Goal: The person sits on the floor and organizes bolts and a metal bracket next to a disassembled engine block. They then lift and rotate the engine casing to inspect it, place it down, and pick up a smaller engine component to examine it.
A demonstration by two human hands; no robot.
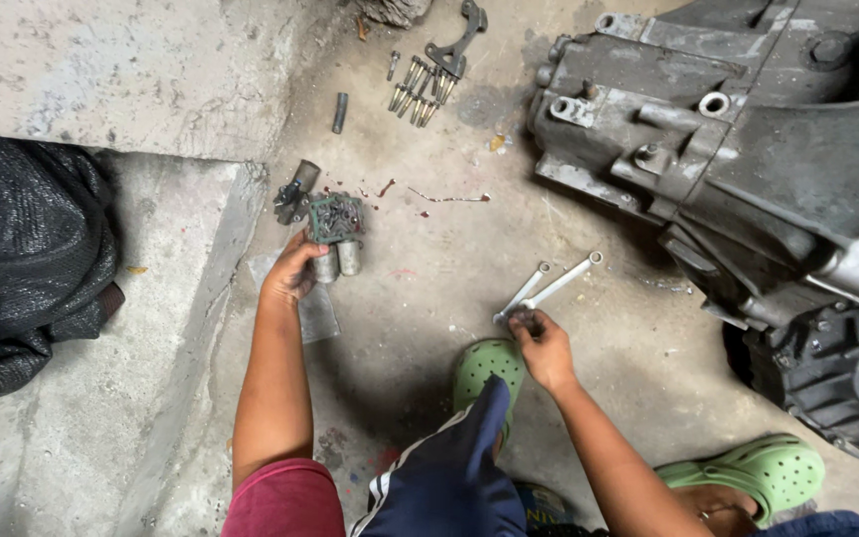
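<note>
**Q:** Run the list, left to right. What's on the floor?

**A:** Item one, at nine o'clock: a black woven cloth [27, 259] heaped on the concrete ledge [151, 328]. Nothing of mine touches it.

Item two, at about ten o'clock from my knees: my left hand [292, 268], fingers curled around the solenoid block [336, 231], a greasy green-topped part with two metal cylinders hanging below. It sits low over the floor, held at its left side only. Just beside it at eleven lies a small dark fitting [295, 194].

Item three, at twelve: loose bolts [418, 91] laid in a row, with a dark bracket [457, 42] touching them.

Item four, dead centre: my right hand [546, 348], clenched on the near ends of two wrenches [549, 286] that fan out toward one o'clock, far ends resting on the floor.

Item five, two to four o'clock: the gearbox housing [738, 149], well apart from both hands.

**Q:** Risks?

**A:** As I judge it: the block is oily and gripped from one edge, so it could slip and knock its cylinders on concrete. Two wrenches pinched together may scissor and drop one. The bolts lie loose, so a foot in my green clog [487, 370] could scatter them.
</note>
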